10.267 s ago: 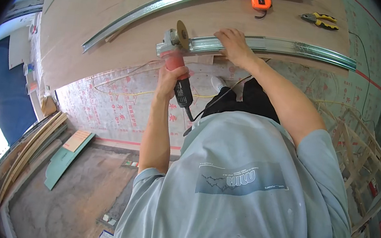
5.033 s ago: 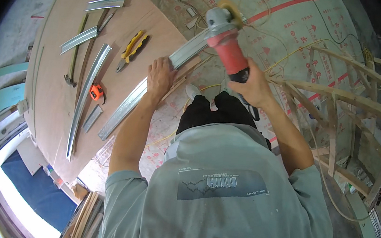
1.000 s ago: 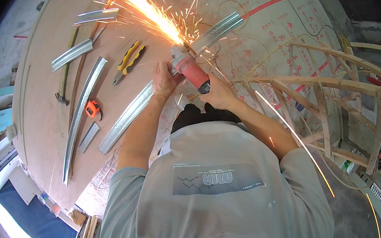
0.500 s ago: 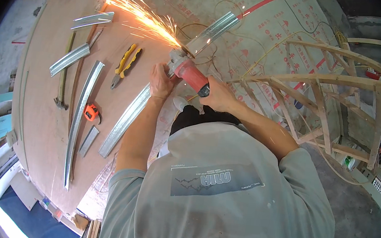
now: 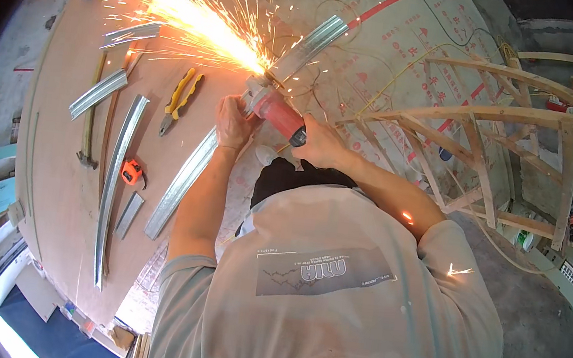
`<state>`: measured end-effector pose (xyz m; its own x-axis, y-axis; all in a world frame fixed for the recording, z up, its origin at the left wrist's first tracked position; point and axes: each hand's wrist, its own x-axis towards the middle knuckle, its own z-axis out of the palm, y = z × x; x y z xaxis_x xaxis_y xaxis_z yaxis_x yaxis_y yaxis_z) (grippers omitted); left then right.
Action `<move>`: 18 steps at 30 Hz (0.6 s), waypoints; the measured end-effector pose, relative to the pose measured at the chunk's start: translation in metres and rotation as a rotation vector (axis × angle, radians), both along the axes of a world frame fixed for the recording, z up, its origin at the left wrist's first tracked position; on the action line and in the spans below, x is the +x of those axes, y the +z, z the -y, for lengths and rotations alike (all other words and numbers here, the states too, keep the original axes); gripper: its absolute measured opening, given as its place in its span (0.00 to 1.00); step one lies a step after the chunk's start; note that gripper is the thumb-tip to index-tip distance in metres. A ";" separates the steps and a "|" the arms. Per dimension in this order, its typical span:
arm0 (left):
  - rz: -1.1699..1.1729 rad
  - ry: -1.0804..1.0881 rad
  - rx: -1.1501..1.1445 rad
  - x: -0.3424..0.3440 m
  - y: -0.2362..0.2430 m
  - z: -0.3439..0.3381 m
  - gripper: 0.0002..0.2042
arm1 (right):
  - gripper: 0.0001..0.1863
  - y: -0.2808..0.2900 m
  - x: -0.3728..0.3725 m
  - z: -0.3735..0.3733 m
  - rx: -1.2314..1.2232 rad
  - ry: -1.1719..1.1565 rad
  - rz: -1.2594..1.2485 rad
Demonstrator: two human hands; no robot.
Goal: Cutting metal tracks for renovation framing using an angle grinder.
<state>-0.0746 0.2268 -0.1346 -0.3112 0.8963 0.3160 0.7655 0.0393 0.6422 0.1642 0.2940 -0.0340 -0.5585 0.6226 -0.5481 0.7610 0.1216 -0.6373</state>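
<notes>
- Right now the cut is live: sparks [image 5: 178, 11] fan up and to the left off the disc of the red angle grinder [image 5: 273, 110] where it meets the long metal channel [image 5: 191, 179].
- Judging by the picture, the channel is not through yet; its far end [image 5: 317, 37] carries on past the disc over the printed floor sheet [image 5: 413, 59], in line with the near length. How deep the disc sits I cannot tell, the glare hides it.
- The right hand [image 5: 319, 144] is wrapped closed around the grinder's rear grip, fingers fully curled.
- The left hand [image 5: 231, 120] is closed too, up by the grinder's head and right over the channel; whether it clamps the tool's front or presses the metal down, I cannot make out.
- So the channel runs directly under the left hand, touching or nearly so, and just ahead of the right.
- The near length lies on the plywood board [image 5: 54, 174], slanting down and left from the hands.
- Off to the left, well apart: yellow pliers [image 5: 181, 100], an orange tape measure [image 5: 132, 172], a curved metal strip [image 5: 114, 181] and shorter offcuts [image 5: 98, 92].
</notes>
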 end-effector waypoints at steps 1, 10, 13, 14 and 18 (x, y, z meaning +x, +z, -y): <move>-0.012 -0.026 0.008 0.001 0.004 0.000 0.23 | 0.30 0.001 0.000 0.000 -0.001 -0.001 0.000; 0.069 0.027 -0.065 0.001 0.002 0.001 0.26 | 0.31 0.014 -0.006 -0.009 0.019 0.055 -0.002; 0.034 0.008 -0.061 0.000 0.000 0.000 0.26 | 0.31 0.023 -0.006 -0.012 -0.123 0.012 -0.001; 0.034 -0.006 -0.059 -0.002 -0.001 0.000 0.26 | 0.31 0.017 -0.007 -0.010 -0.062 0.034 0.025; 0.035 0.000 -0.048 -0.001 0.001 0.002 0.19 | 0.32 0.013 -0.007 -0.007 -0.057 0.024 0.040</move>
